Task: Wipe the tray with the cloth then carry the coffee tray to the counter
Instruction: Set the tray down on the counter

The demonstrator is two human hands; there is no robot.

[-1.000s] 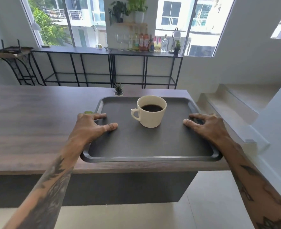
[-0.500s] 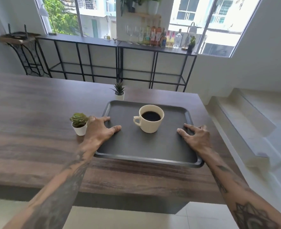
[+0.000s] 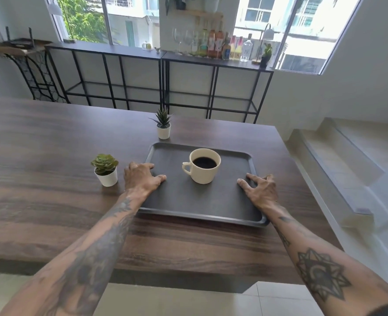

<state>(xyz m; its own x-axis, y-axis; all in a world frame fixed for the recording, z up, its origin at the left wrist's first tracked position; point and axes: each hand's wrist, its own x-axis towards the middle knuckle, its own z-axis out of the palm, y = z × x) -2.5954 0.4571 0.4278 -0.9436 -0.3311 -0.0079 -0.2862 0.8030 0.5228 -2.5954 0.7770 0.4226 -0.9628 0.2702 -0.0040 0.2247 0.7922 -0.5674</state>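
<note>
A dark grey tray (image 3: 202, 201) lies flat on the wooden counter (image 3: 51, 179), toward its right end. On the tray stands a cream cup (image 3: 204, 166) full of black coffee, handle to the left. My left hand (image 3: 141, 176) grips the tray's left rim, thumb on the tray floor and fingers over the edge. My right hand (image 3: 260, 189) holds the right rim the same way, fingers arched and spread. No cloth is in view.
A succulent in a white pot (image 3: 105, 169) stands just left of my left hand. A spiky plant in a white pot (image 3: 163, 124) sits behind the tray. The counter's right edge drops to steps (image 3: 339, 165). A black shelf with bottles (image 3: 220, 45) lines the windows.
The tray has gone from overhanging the counter's front edge to lying well in on the counter, both hands still on its rims. The succulent pot has come into view.
</note>
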